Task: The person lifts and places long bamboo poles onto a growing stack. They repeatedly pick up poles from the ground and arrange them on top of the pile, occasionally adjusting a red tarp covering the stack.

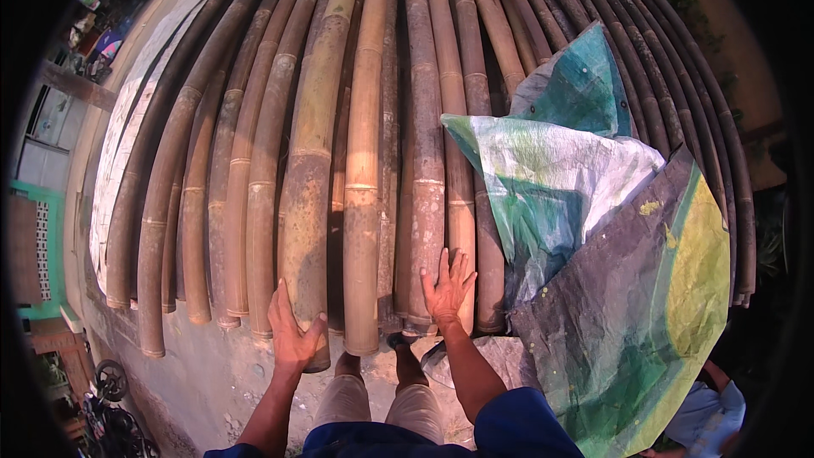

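Many long bamboo poles [362,161] lie side by side, running away from me, with their cut ends toward my legs. Near the end of a thick, mottled yellow-brown bamboo pole [307,195] is my left hand [294,335]. Its fingers lie along the left side and its thumb is on top, gripping the pole. To the right, my right hand [448,293] rests with fingers spread on the ends of a slimmer reddish-brown bamboo pole [456,161] and its neighbour. Nothing is held in it.
A crumpled green, white and yellow tarpaulin [627,305] drapes over the poles at the right and hangs down. Beside it at lower right is another person [708,411] in light blue. A pale sheet [136,127] runs along the left edge. At lower left stands a motorbike [110,420].
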Tool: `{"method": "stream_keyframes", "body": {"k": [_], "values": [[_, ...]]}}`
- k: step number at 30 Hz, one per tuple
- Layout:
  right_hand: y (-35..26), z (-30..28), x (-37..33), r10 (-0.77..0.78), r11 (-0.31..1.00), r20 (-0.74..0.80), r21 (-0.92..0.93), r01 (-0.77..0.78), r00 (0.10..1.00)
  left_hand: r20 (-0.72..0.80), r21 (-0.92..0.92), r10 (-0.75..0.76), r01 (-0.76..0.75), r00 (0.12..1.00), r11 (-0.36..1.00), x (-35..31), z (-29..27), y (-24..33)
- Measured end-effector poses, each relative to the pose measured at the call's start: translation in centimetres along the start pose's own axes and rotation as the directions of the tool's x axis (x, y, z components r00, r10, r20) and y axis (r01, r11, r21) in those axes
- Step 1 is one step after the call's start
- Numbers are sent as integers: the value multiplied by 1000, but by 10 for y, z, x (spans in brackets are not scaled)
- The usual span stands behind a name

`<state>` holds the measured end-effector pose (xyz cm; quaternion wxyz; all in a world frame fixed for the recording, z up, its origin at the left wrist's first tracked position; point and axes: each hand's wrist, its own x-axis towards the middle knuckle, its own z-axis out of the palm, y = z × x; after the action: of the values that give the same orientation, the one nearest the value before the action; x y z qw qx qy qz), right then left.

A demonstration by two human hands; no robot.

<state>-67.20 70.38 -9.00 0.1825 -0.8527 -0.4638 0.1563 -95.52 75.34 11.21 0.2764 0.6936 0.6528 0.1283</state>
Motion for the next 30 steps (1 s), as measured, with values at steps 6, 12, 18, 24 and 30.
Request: {"method": "stream_keyframes", "body": {"k": [6, 12, 18, 24, 30], "values": [[4, 7, -19, -97, 995, 84, 42, 94, 992, 32, -42, 35, -34, 999, 999, 3, -7, 2], [10, 45, -19, -121, 990, 49, -69, 124, 991, 23, 14, 25, -25, 999, 1000, 2, 9, 2], [8, 45, -19, -277, 955, 175, -60, 291, 945, -14, 133, 34, -32, 999, 991, 5, 29, -9], [28, -14, -22, 103, 828, 283, 506, -240, 953, -7, 206, -28, 29, 1000, 978, 18, 24, -12], [24, -64, 10, 120, 745, 245, 619, -250, 962, 77, -394, -90, 113, 993, 912, 18, 41, 3]]}}
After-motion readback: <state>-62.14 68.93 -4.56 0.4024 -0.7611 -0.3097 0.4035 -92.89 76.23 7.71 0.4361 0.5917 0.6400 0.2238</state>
